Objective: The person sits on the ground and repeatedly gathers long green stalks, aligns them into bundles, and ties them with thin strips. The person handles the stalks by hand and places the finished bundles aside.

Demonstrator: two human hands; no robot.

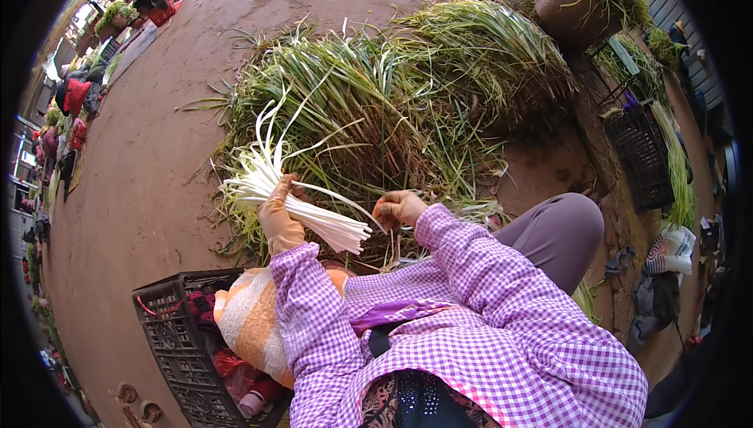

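Note:
A bundle of white blanched chive-like stalks (pixel 329 225) is gripped in my left hand (pixel 281 219), which wears a tan glove. The cut-looking ends point right and the thin leaves trail up and left. My right hand (pixel 403 207), with orange coverings at its fingertips, pinches a single pale stalk (pixel 338 196) near its lower end. That stalk curves away from the bundle toward the right fingers. Beyond both hands lies a large heap of green leafy stalks (pixel 329 99) with brown, soiled roots. A second heap (pixel 488 52) adjoins it farther back.
A black plastic crate (pixel 182 345) stands at my left, with an orange-and-white towel (pixel 253 316) and a pink-capped bottle (pixel 253 403). Another black crate (pixel 638 154) is at the right. A loaded brown sack (pixel 573 13) stands at the back. My bent knee (pixel 553 234) rises at the right.

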